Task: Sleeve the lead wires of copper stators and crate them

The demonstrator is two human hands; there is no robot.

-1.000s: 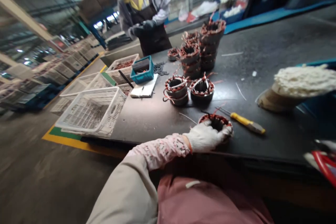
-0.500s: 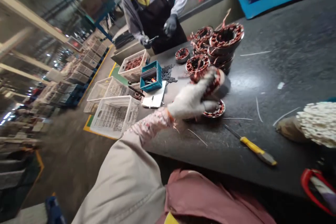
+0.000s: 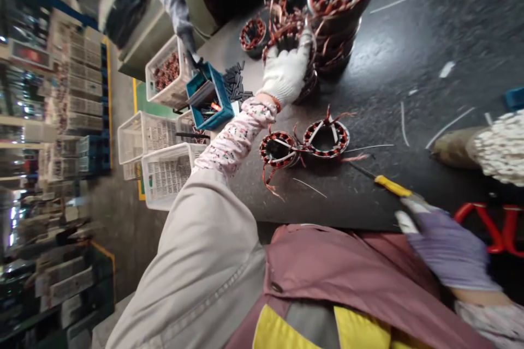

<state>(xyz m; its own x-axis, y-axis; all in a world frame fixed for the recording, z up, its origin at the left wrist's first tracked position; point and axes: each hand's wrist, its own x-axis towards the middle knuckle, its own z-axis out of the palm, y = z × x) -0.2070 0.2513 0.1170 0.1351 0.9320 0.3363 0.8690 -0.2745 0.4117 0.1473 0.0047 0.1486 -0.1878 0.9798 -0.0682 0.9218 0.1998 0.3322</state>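
Here: left hand [image 3: 286,71], white glove, fingers curled over a copper coil [image 3: 277,38] topping a short stack beside the tall stack [image 3: 341,5], far across the black table [image 3: 409,27]. Looks like stacking; setting down or lifting, cannot tell. Right hand [image 3: 444,245], purple glove, loosely open by the yellow screwdriver [image 3: 392,186]; contact unclear. The coil wants squaring before the grip loosens.

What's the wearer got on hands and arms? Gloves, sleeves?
Left hand: white knit glove with an orange cuff edge, then a pink floral-print sleeve cover over a beige jacket sleeve. Right hand: lavender glove with pale fingertips, and the same floral print at the wrist.
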